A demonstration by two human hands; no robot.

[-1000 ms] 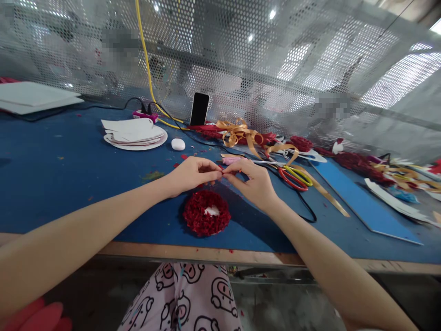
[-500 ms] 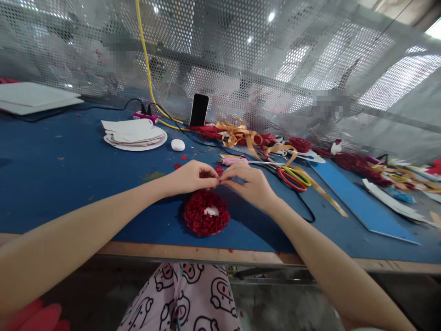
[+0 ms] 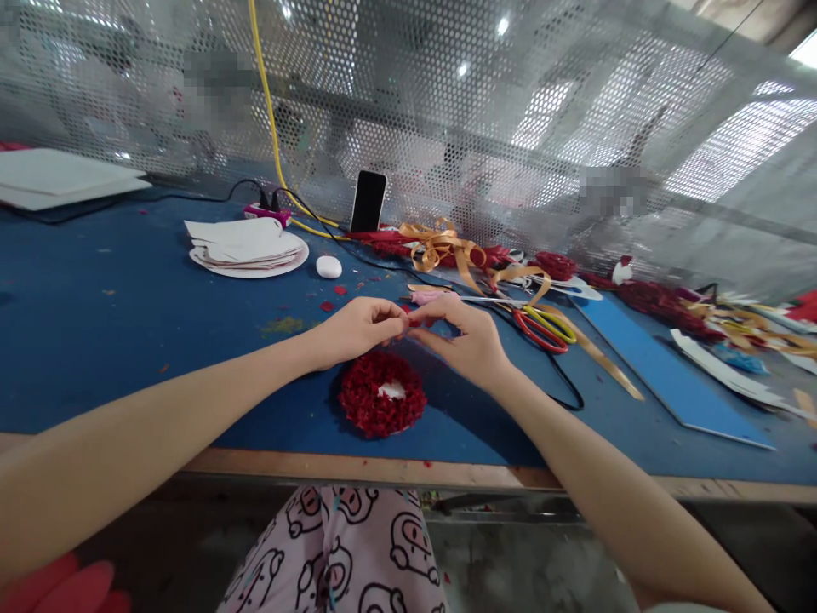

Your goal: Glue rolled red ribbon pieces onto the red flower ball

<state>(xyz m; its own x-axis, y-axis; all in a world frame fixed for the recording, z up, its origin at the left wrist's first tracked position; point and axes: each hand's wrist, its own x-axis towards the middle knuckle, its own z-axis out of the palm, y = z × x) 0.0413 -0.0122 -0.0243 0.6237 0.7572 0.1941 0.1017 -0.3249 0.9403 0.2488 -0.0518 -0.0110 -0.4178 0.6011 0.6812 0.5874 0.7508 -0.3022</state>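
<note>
My left hand (image 3: 357, 330) and my right hand (image 3: 465, 337) meet fingertip to fingertip just above the blue table (image 3: 128, 323). Both pinch a small red piece (image 3: 412, 321) between them, too small to name further. Right below the hands lies a round red rosette (image 3: 381, 395) of crinkled material with a white centre, flat on the table near its front edge. Neither hand touches the rosette.
Red-and-yellow scissors (image 3: 542, 328) and gold ribbon (image 3: 447, 247) lie right of my hands. A phone (image 3: 368, 201) leans on the mesh wall. A stack of white paper plates (image 3: 246, 247), a white oval case (image 3: 328, 266), black cables and red scraps lie behind.
Both hands stay together over the rosette; the fingertips have shifted slightly as they work the small red piece. The rosette has not moved.
</note>
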